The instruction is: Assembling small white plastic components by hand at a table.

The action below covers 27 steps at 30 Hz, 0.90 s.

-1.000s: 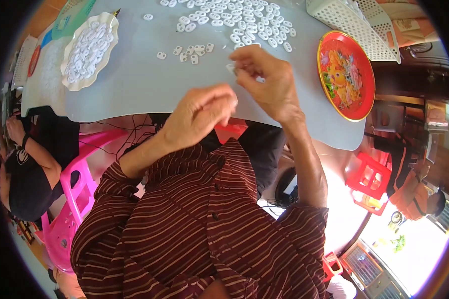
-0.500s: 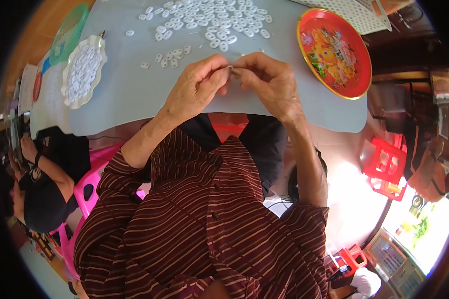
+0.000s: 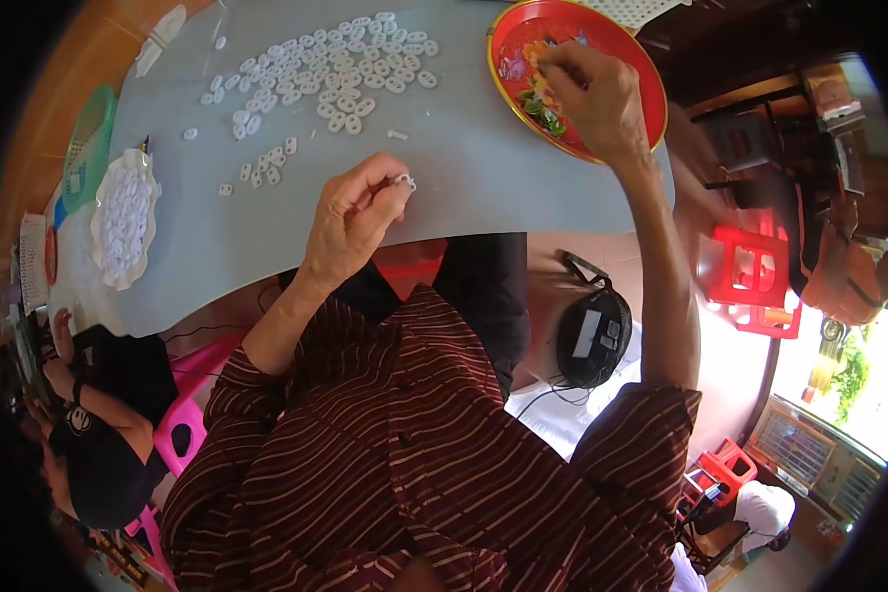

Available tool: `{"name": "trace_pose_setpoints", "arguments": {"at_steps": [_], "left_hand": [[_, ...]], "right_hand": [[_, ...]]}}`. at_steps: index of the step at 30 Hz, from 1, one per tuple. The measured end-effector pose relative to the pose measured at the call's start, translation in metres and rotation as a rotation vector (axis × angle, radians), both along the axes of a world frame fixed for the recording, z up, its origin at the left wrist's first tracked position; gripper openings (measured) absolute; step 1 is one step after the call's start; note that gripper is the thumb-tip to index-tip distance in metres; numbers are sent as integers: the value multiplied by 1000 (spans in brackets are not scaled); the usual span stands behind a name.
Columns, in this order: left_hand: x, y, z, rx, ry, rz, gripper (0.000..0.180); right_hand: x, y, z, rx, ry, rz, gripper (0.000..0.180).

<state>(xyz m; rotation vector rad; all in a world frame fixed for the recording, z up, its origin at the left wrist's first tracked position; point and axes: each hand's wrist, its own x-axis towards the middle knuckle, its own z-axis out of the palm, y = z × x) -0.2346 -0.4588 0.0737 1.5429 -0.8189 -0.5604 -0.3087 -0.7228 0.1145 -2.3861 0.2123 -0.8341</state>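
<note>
My left hand [image 3: 353, 219] is above the near part of the grey table [image 3: 464, 202], pinching a small white plastic piece [image 3: 406, 182] with holes between thumb and forefinger. Over the round red tray [image 3: 651, 84] with a gold rim and flower print, my right hand [image 3: 602, 104] has its fingers bent together; whatever they hold is hidden. Many white oval two-hole pieces [image 3: 350, 104] lie scattered across the table. Several smaller squarish white pieces [image 3: 272, 166] form a group nearer to me. A short white pin [image 3: 398, 135] lies beyond my left hand.
At the left, a scalloped white dish [image 3: 153, 202] is heaped with white pieces, beside a green basket [image 3: 87, 148]. Another person [image 3: 104, 405] sits on a pink chair [image 3: 192, 395]. A black bag [image 3: 594, 340] is on the floor; red stools [image 3: 750, 266] stand right.
My hands have come apart. The right one has moved away to the right, over the red tray; the left keeps the white piece. The whole view has shifted.
</note>
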Motion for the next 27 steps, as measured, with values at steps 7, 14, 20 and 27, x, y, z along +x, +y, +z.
{"name": "trace_pose_setpoints", "arguments": {"at_steps": [7,14,20,27], "left_hand": [[-2,-1,-2,-17,-5,-12,6],[-2,1,-2,-1,-26,-19,6],[-1,2,-2,15,-25,-34,5],[-2,2,-1,19,-33,-38,6]], "right_hand": [[29,-20,-12,-25,318,20,15],[28,-31,-2,-38,488,7,16],[32,-43,-6,-81,377,14,16],[47,-37,-13,-153,329,109,15]]}}
